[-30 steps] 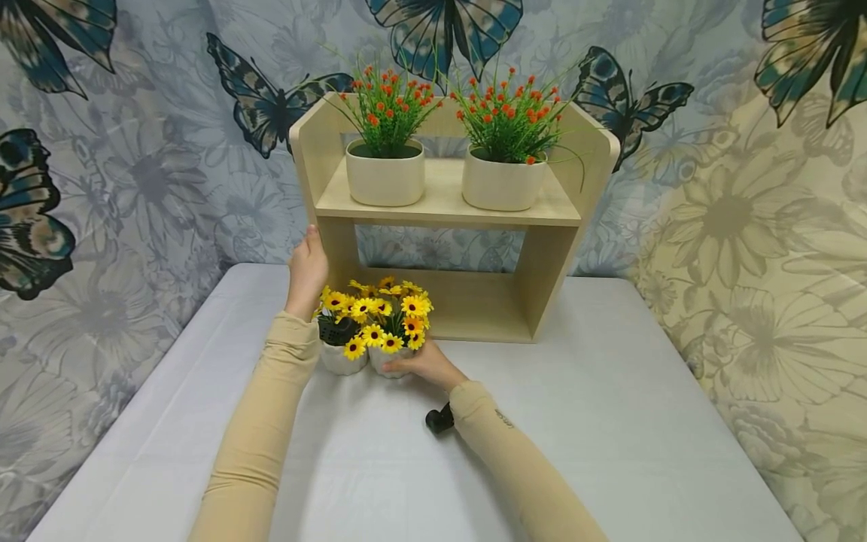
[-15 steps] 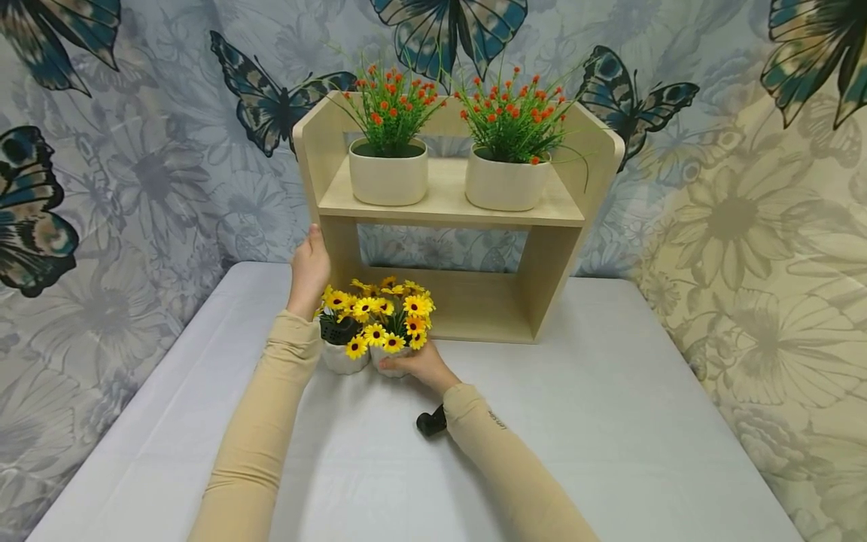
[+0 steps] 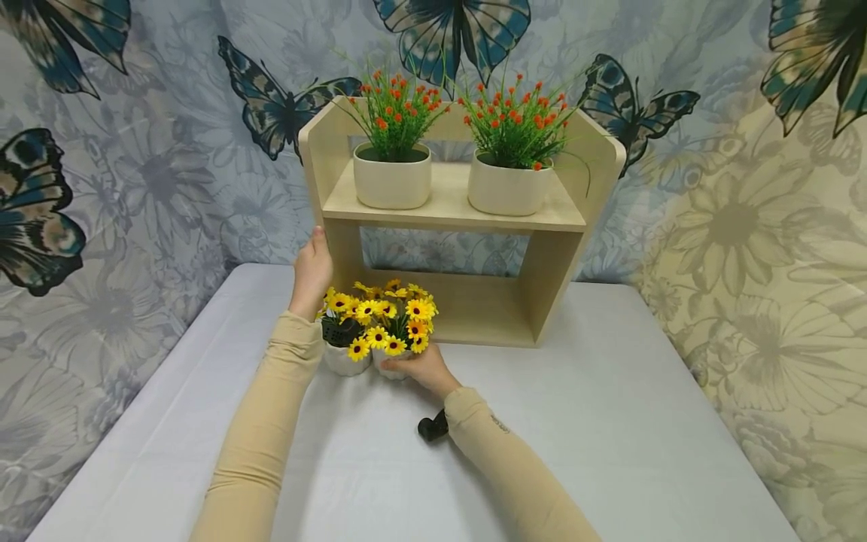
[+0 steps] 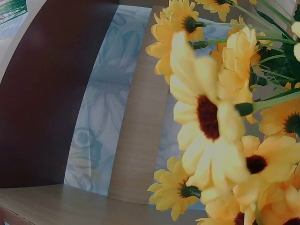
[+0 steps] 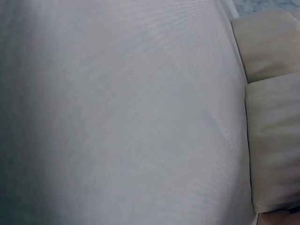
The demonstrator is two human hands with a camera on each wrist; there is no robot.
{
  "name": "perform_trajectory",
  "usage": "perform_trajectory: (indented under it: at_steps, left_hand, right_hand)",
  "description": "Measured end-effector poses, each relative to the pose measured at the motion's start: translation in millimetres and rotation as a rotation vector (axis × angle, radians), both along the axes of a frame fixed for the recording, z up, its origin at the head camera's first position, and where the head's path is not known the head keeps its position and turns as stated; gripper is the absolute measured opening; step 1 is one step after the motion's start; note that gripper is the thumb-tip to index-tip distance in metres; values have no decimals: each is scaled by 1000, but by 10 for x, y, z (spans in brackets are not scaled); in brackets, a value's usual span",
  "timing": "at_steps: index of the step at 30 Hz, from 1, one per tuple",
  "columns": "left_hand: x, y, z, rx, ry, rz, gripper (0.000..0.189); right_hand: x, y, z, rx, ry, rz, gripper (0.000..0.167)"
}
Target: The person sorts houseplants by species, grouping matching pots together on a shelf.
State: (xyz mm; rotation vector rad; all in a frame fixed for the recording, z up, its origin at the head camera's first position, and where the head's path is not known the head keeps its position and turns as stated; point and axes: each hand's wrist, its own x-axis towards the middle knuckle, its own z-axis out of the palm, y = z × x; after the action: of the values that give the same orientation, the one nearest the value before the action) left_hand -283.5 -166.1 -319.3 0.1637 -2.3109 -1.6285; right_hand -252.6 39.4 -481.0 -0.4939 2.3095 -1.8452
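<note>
My right hand grips the right of two small white pots, a pot of yellow flowers on the table, its thumb across the pot's front. Touching it on the left stands a matching white pot, partly covered by the black left wrist camera. My left hand is at the front edge of the wooden shelf's left side panel, thumb side up, most fingers hidden. In the left wrist view, yellow flowers fill the right half, with the shelf's inside behind them.
On the upper shelf board stand two cream planters with orange-flowered plants. The lower compartment opens behind the pots. A white cloth covers the table. Another black wrist camera hangs under the right sleeve; beige fabric edges the right wrist view.
The head view has shifted slightly, moving the scene a little right and down. My right wrist has edged slightly left against the pots. Both hands keep their places on the pot and shelf.
</note>
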Motion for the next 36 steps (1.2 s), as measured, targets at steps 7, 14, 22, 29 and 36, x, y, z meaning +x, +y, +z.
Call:
perform_trajectory:
  at_steps: [7,14,22,29,36]
  left_hand:
    - [2,-6,0,1,-10,3,70]
    - [8,-22,12,1,-21,3,67]
    - [-2,-14,-8,-14,-6,3,69]
    - [2,-16,-18,-25,7,10,70]
    - [-6,-8,-17,-23,15,21,72]
  right_hand:
    - [-15,74,10,-41,15,2,72]
    - [-62,182,119,-80,13,28,66]
    - [-49,231,380,-47,2,-36,64]
    - [-281,217,223,27,36,-130,65]
    - [-344,130,265,32,58,-179,72]
